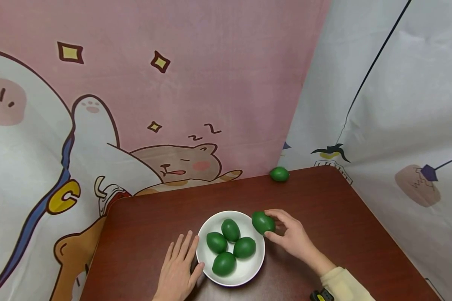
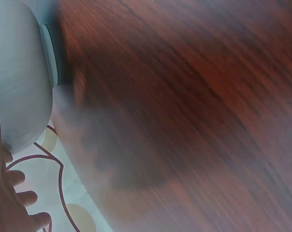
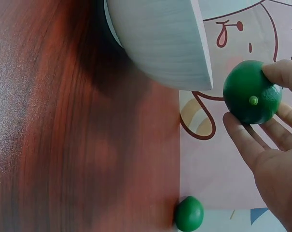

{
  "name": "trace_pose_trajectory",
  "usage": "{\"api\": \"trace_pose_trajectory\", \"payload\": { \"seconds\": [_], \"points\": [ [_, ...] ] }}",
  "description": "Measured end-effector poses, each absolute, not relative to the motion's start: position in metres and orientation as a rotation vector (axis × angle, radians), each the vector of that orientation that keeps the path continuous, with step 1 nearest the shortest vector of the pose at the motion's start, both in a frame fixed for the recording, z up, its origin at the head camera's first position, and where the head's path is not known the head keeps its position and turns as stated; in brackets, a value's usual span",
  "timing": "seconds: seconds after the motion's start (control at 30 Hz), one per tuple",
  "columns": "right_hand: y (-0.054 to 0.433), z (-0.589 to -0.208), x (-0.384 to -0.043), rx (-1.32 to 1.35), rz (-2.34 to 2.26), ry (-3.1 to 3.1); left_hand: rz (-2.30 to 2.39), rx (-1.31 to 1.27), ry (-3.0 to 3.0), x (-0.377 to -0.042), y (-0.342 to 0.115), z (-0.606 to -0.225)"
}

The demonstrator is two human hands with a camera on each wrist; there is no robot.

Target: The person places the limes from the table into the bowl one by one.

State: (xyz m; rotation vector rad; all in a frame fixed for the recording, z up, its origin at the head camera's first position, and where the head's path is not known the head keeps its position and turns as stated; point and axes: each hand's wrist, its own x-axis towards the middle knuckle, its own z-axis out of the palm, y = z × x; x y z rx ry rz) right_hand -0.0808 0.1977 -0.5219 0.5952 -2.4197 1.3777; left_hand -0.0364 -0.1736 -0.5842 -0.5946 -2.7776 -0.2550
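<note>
A white bowl (image 1: 230, 281) stands on the table with several green limes (image 1: 224, 264) inside. My right hand (image 1: 294, 238) pinches another lime (image 1: 263, 222) between thumb and fingers, at the bowl's right rim. The right wrist view shows that lime (image 3: 249, 92) held clear of the tabletop, beside the bowl (image 3: 160, 43), its stem nub facing the camera. Against the bowl's left side rests my left hand (image 1: 178, 267), fingers straight. From the left wrist, only part of that hand (image 2: 3, 198) shows beside the bowl (image 2: 20, 72).
One more lime (image 1: 279, 174) lies at the table's back edge, near the wall cloth. The dark red-brown wooden table (image 1: 143, 225) ends at a printed cartoon cloth (image 1: 226, 83) behind and a pale cloth (image 1: 407, 125) on the right.
</note>
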Motion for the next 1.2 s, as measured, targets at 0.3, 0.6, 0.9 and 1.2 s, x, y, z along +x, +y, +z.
{"api": "trace_pose_trajectory", "payload": {
  "seconds": [0.3, 0.6, 0.9, 1.2],
  "points": [
    [0.195, -0.520, -0.079, 0.645, 1.364, -2.457, -0.255, -0.594, -2.778, -0.036, -0.173, -0.583],
    [0.192, -0.523, -0.075, 0.687, 1.341, -2.475, -0.245, -0.597, -2.772, -0.036, -0.173, -0.583],
    [0.188, -0.524, -0.071, 0.755, 1.326, -2.462, -0.248, -0.595, -2.778, -0.036, -0.173, -0.583],
    [0.184, -0.527, -0.068, 0.799, 1.311, -2.480, -0.255, -0.591, -2.787, -0.036, -0.173, -0.583]
  ]
}}
